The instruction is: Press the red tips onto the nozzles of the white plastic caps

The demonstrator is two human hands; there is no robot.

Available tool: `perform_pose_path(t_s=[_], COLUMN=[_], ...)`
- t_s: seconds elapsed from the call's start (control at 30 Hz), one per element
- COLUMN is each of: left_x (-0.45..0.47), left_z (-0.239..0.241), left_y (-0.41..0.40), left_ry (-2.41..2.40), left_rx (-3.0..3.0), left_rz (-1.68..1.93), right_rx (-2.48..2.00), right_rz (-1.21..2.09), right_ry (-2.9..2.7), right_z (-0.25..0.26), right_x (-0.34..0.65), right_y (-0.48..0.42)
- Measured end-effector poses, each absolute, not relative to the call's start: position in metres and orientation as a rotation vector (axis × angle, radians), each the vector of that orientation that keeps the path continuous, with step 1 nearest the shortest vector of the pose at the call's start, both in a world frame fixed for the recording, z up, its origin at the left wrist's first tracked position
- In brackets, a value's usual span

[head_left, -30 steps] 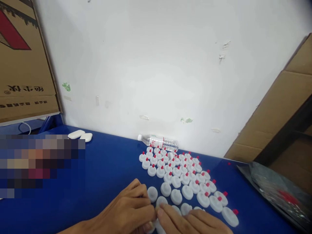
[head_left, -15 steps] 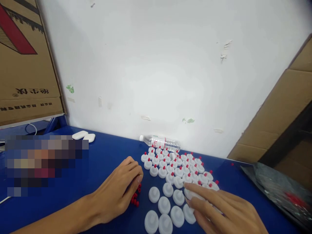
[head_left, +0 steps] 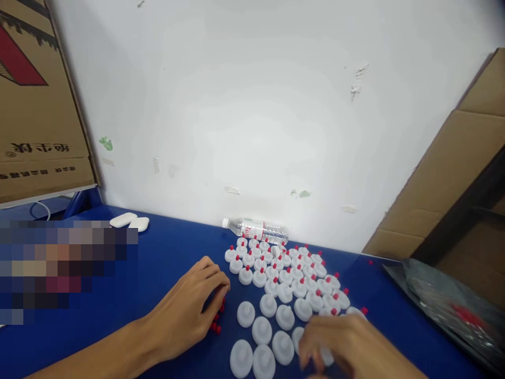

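The person has the left grip [head_left: 193, 297] low over the blue counter [head_left: 165, 258], fingers curled in toward the thumb, and from here I can't tell whether anything is pinched inside. A few small red caps [head_left: 218, 330] lie right by those fingertips, partly hidden under them. The right grip [head_left: 351, 339] is a bit of a blur, its fingers bent downward, and I can't make out whether it has hold of anything. The plain white discs [head_left: 262, 330], their pale nubs showing, lie between the two grips, and a couple are half covered by the right one's fingers. Beyond both grips, a crowd of red-tipped discs [head_left: 245, 275] stretches back to a clear bottle [head_left: 256, 230], which lies on its side by the white wall [head_left: 236, 105]. Well beyond the left grip, off to its left, sit two smooth white pieces [head_left: 139, 225]. Over to the right of the right grip lies a see-through plastic bag [head_left: 437, 295] with red showing in it
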State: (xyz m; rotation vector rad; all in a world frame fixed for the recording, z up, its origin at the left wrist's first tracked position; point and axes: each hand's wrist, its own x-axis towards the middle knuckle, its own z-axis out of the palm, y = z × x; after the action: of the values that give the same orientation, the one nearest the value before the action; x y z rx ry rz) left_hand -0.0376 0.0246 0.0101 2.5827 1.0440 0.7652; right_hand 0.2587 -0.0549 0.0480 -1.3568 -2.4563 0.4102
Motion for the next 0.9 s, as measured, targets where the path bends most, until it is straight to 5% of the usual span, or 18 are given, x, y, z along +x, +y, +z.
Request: perform_pose_path(t_s=[0.2,0.33,0.67,0.9], left_x=[-0.039,-0.039,-0.039,-0.036], left_z=[0.007,0.002,0.0,0.013], left_y=[0.023,0.027,0.026,0.016], left_ry=[1.095,1.098,1.098,1.146], left_rx=[2.582,2.573,2.586,2.594], left_rz=[0.686,0.658,0.617,0.706], right_rx=[-1.857,-1.943,-1.563,-1.013], right_rz=[0.048,0.092,0.242,-0.274], right_ry=[-2.21,-2.259,-2.218,-2.361], right_z=[0.057,0.047,0.062,0.038], right_x=[0.313,0.327,0.308,0.262], right_y=[-0.041,-0.033,-0.047,-0.047])
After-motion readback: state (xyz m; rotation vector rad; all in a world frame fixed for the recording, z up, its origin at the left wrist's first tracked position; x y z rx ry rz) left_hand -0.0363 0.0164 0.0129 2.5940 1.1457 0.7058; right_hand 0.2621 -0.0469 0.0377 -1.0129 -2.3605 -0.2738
